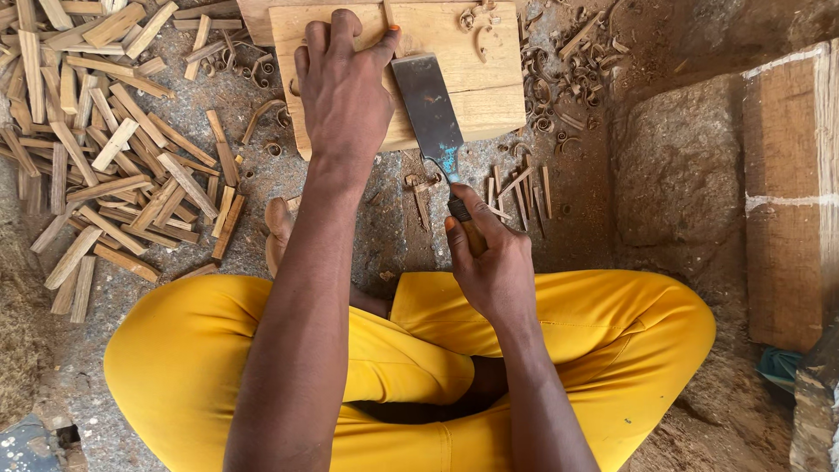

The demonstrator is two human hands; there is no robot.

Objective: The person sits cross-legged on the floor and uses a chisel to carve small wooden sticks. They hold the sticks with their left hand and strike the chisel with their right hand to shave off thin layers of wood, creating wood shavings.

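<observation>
- Two bare hands are at work, well apart from each other, over a wooden block (472, 79) that lies on the ground.
- The left hand (343, 87) lies flat on the block with its fingers spread and presses down on it. It grips nothing.
- The right hand (491, 262) is wrapped tight around the wooden handle of a big knife (428, 109).
- The wide, dark blade lies across the block, just beside the left thumb. Its tip points away from the person.
- Curly wood shavings (551, 96) lie on the ground at the right of the block.
- A few thin wood slivers (520, 188) lie near the right hand.
- A big pile of cut wood sticks (114, 140) covers the ground on the left.
- The person sits cross-legged in yellow trousers (612, 332).
- A rough stone (677, 166) and a thick wooden beam (791, 192) stand at the far right.
</observation>
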